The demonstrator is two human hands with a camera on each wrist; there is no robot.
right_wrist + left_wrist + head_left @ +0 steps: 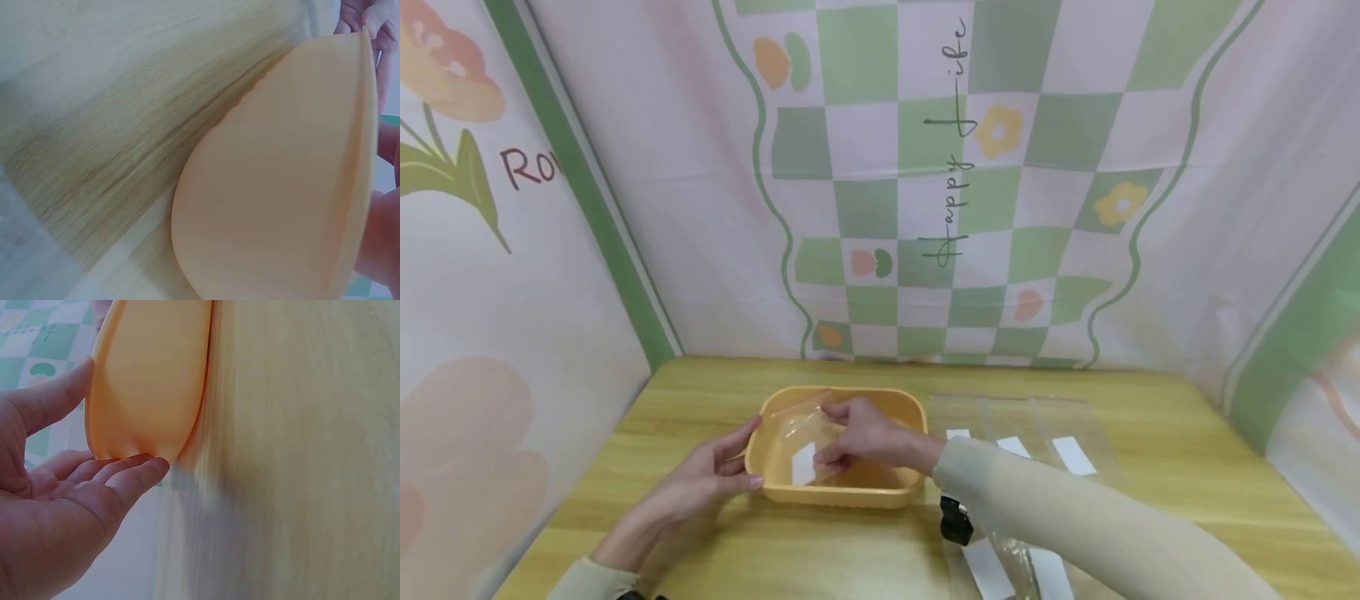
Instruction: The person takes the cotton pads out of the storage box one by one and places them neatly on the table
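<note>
A yellow-orange plastic basin stands on the wooden table. My left hand grips its left end, thumb at the rim and fingers against the outer wall; the left wrist view shows the fingers touching the basin wall. Inside the basin, my right hand pinches a clear plastic bag with a white label. The bag lies toward the basin's left side. In the right wrist view the basin's side wall hides most of the right hand and the whole bag.
To the right of the basin, clear zip bags with white labels lie flat in rows on the wooden table. My right forearm crosses over some of them. A checkered curtain hangs behind the table, with printed cloth at both sides.
</note>
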